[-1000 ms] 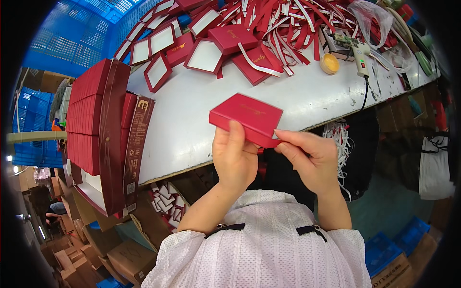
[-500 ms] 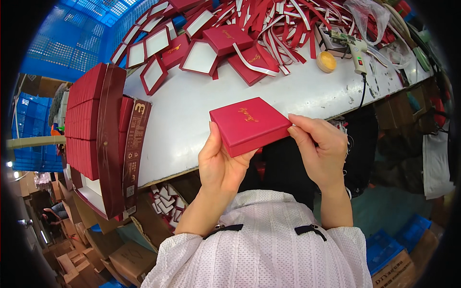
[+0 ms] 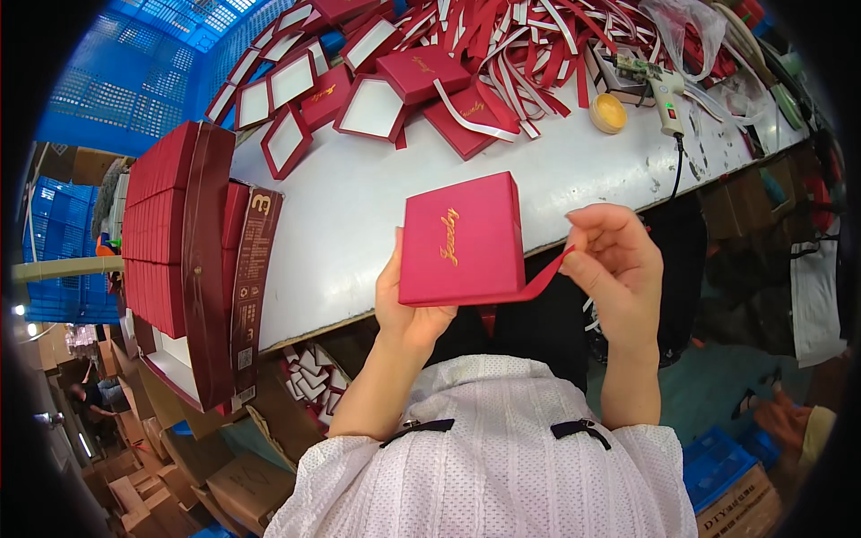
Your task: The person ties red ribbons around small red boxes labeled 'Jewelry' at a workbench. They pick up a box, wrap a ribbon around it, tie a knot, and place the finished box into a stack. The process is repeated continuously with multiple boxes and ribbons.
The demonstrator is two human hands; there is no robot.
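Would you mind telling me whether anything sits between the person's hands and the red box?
Nothing visible does. The left hand already holds the red box from beneath, and the right hand pinches the red ribbon at its lower right corner.

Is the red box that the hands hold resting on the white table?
No: the red box is held up between the left hand and the right hand, in front of the white table edge.

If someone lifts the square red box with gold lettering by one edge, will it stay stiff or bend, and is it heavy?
The square red box probably stays stiff: its faces look flat while the left hand supports only its lower edge. It seems light, since that hand alone carries it. The thin red strip pinched by the right hand looks floppy.
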